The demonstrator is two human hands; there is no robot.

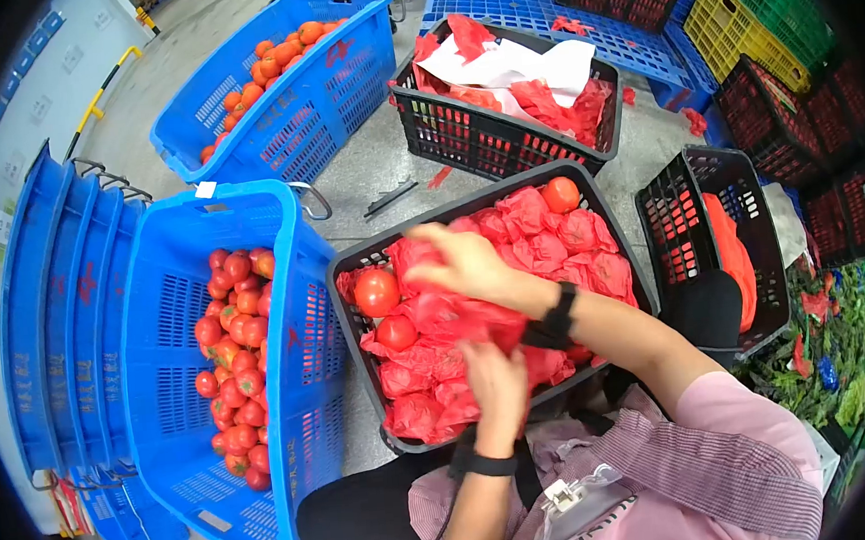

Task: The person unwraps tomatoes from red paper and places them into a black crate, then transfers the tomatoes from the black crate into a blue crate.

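A black crate (pixel 586 174) in front of me holds tomatoes, many covered in crumpled red wrapping (pixel 417 411). Bare tomatoes show at its left side, one large tomato (pixel 377 292) among them, and another tomato (pixel 561 195) sits in the far right corner. My right hand (pixel 462 265) is over the crate's left half, blurred, with fingers and thumb apart. Nearer to me, my left hand (pixel 497 381) pinches red wrapping (pixel 497 328) that is smeared by motion. Whether a tomato is inside that piece cannot be made out. Both wrists wear black bands.
At left stands a blue basket (pixel 285 240) of tomatoes; another blue basket (pixel 168 138) of tomatoes is beyond it. A black crate (pixel 443 134) with red wrapping and white paper stands ahead. Another black crate (pixel 670 218) is at right, beside leafy greens (pixel 809 344). Nested blue baskets (pixel 55 326) line the left.
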